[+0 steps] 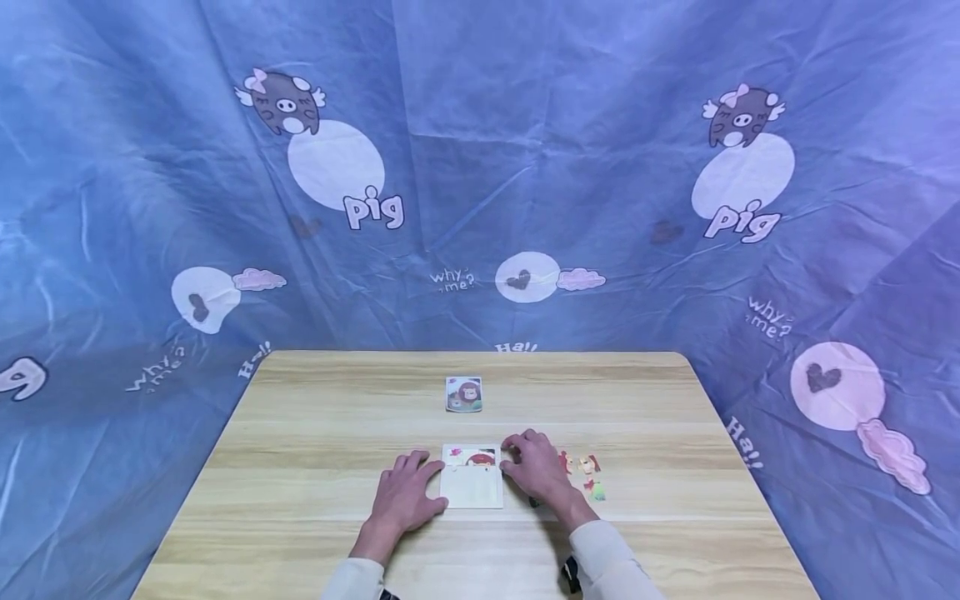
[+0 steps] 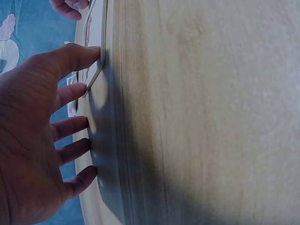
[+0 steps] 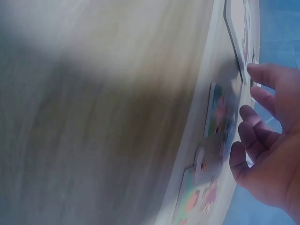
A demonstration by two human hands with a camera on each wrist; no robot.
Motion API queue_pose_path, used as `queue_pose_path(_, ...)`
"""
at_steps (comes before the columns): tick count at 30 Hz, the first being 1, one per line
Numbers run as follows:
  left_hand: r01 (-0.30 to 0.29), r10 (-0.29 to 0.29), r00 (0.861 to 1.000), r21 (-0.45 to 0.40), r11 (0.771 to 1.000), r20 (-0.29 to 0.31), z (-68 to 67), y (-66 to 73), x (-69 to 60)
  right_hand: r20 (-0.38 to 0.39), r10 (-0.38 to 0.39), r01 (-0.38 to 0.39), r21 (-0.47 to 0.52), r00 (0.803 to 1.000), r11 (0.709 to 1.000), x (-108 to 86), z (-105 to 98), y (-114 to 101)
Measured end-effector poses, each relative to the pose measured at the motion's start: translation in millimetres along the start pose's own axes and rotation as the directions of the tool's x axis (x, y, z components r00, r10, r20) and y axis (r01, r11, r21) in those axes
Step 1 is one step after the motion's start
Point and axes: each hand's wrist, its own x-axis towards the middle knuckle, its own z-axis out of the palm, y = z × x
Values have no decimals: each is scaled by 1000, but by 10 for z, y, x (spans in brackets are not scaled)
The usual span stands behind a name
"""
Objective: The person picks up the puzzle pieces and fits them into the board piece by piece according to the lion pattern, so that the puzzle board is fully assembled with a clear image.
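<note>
White square puzzle board (image 1: 471, 493), flat on the pale wood-grain worktop (image 1: 337, 400), about midway between its left and right edges, well in from the far edge; coloured picture pieces (image 1: 480, 457) along the board's far side, nearer part bare white; loose multicoloured flat pieces (image 1: 589, 464), towards the worktop's right edge; small rectangular lion-picture card (image 1: 463, 394), between board and far edge.

Handling: the step looks like steadying the board from both sides; you do best to brace it lightly and evenly, lest it skew; press any proud piece straight down, not sideways.

Pose: your left hand (image 1: 405, 492), fingers spread, thumb at the board's left edge, grasping nothing; your right hand (image 1: 540, 467), by its far right corner, fingers loosely bent, nothing visibly held, thumb contact unclear.
</note>
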Motion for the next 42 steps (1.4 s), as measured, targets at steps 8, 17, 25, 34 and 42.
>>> queue_pose_path(8,8,-8,999,-6,1000,31,-22,0,0,29,9,-9,25,1000,1000,-30,-76,105)
queue_pose_path(17,35,-33,999,-50,998,31,-21,-9,-9,35,15,-17,46,999,999,-93,-164,243)
queue_pose_path(25,33,-32,999,-30,999,25,-13,-5,-30,54,33,-34,20,998,999,-110,-226,355)
queue_pose_path(34,25,-24,999,-30,999,42,-26,-15,-12,70,43,-41,-38,997,998,-136,-268,434)
queue_pose_path(42,21,-20,999,-29,999,44,-31,-10,-10,122,81,-78,-26,989,997,-104,-313,443)
